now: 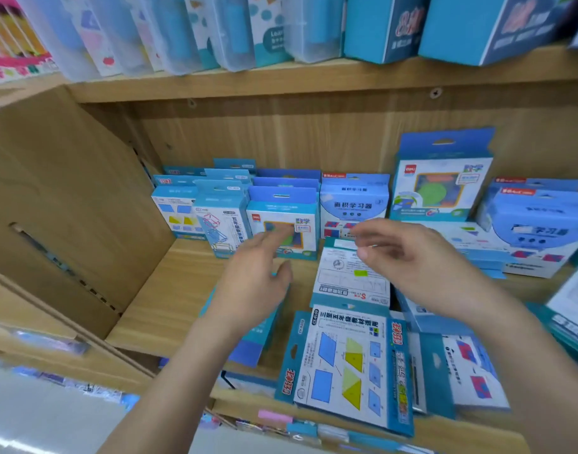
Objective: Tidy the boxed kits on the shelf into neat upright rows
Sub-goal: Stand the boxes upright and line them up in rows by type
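My left hand (pixel 251 283) hovers with its fingers straight and a little spread, holding nothing. My right hand (pixel 408 257) hangs with its fingers loosely bent and blurred, and as far as I can see it holds nothing either.

I place everything by the shapes kit (pixel 346 365), which lies flat and face up at the front edge of the shelf (pixel 169 290). Just behind it, touching, a second kit (pixel 351 276) lies with its printed back up, below my right fingers. To its left a blue kit (pixel 245 342) lies flat under my left hand. To its right lies a kit with red and blue blocks (pixel 471 371), close against it.

Well behind the shapes kit, the upright rows (pixel 284 221) stand along the back wall. Behind it and to the right, a taller kit (pixel 441 178) stands raised on flat boxes.
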Demonstrator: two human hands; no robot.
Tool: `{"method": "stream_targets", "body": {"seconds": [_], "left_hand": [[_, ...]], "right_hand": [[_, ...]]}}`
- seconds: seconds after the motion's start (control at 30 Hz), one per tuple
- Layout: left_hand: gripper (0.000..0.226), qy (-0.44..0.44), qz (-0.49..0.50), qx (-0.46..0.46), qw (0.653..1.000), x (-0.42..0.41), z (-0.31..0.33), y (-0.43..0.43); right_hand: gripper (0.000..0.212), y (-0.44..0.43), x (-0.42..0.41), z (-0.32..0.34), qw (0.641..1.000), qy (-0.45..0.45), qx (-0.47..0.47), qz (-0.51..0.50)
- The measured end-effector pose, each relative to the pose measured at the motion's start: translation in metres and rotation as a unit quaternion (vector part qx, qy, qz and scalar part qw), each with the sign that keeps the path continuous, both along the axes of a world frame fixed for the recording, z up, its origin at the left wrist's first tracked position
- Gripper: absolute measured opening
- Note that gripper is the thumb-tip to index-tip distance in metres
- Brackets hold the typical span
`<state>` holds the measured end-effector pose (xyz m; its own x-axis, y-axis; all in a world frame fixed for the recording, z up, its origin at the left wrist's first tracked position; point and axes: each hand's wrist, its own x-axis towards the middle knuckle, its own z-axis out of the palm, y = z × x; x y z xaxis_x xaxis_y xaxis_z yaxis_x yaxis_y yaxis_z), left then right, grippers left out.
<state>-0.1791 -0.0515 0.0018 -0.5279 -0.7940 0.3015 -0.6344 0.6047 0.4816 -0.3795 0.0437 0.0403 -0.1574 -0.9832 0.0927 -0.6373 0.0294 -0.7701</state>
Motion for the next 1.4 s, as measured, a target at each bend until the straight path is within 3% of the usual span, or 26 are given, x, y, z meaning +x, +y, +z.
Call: {"method": "stream_targets", "body": {"seconds": [0.1,0.17,0.27,0.37,0.47,0.6,0.7,0.8,0.87,0.9,0.97,1.0,1.1,1.23,1.3,1.33,1.4], "left_hand": [[0.044,0.010,-0.032,0.059,0.998,0.011,-0.003,0.054],[0.064,-0.025,-0.038,0.082,0.996,0.017,-0.009,0.080],[0.098,-0.099,-0.059,0.113,0.987,0.019,-0.022,0.103],[0.114,-0.209,-0.080,0.028,0.974,0.015,-0.040,0.118],[0.107,-0.176,-0.106,-0.021,0.978,0.008,-0.063,0.128],[0.093,-0.124,-0.116,-0.094,0.981,0.004,-0.079,0.128],[0.078,-0.087,-0.123,-0.137,0.979,0.012,-0.077,0.122],[0.050,0.093,-0.019,0.007,0.995,0.019,-0.057,0.123],[0.019,0.254,0.078,0.098,0.959,0.017,-0.035,0.126],[0.010,0.350,0.106,0.155,0.918,0.015,-0.026,0.125],[0.024,0.502,0.110,0.325,0.794,0.010,-0.010,0.124],[0.033,0.534,0.103,0.378,0.749,0.009,-0.006,0.123],[0.040,0.555,0.111,0.434,0.701,0.003,-0.001,0.127],[0.046,0.582,0.097,0.462,0.663,-0.004,-0.001,0.137],[0.044,0.582,0.076,0.456,0.669,-0.005,0.000,0.142],[0.040,0.573,0.074,0.435,0.691,-0.005,0.001,0.144],[0.028,0.528,0.060,0.309,0.788,-0.001,0.006,0.146]], "right_hand": [[0.023,0.051,-0.001,-0.006,0.999,0.015,0.034,0.014],[0.028,0.074,0.000,-0.016,0.996,0.056,0.073,0.021],[0.059,0.096,0.006,-0.031,0.973,0.173,0.128,0.076],[0.070,0.107,0.016,-0.039,0.955,0.234,0.155,0.097],[0.069,0.113,0.021,-0.044,0.957,0.237,0.145,0.086],[0.055,0.120,0.022,-0.054,0.983,0.125,0.118,0.061],[0.043,0.125,0.017,-0.060,0.994,-0.102,0.036,-0.005],[0.057,0.127,0.009,-0.062,0.974,-0.220,-0.031,-0.036],[0.064,0.125,0.011,-0.061,0.968,-0.244,-0.043,-0.034],[0.065,0.122,0.015,-0.060,0.967,-0.252,-0.039,-0.029],[0.063,0.116,0.024,-0.060,0.963,-0.267,-0.027,-0.025],[0.059,0.113,0.030,-0.059,0.963,-0.268,-0.021,-0.024],[0.051,0.102,0.047,-0.055,0.956,-0.294,-0.008,0.001],[0.055,0.095,0.059,-0.055,0.917,-0.398,-0.007,-0.014],[0.059,0.094,0.064,-0.057,0.914,-0.403,-0.021,-0.046],[0.062,0.094,0.065,-0.059,0.926,-0.371,-0.031,-0.064],[0.070,0.097,0.063,-0.058,0.957,-0.270,-0.049,-0.096]]}}
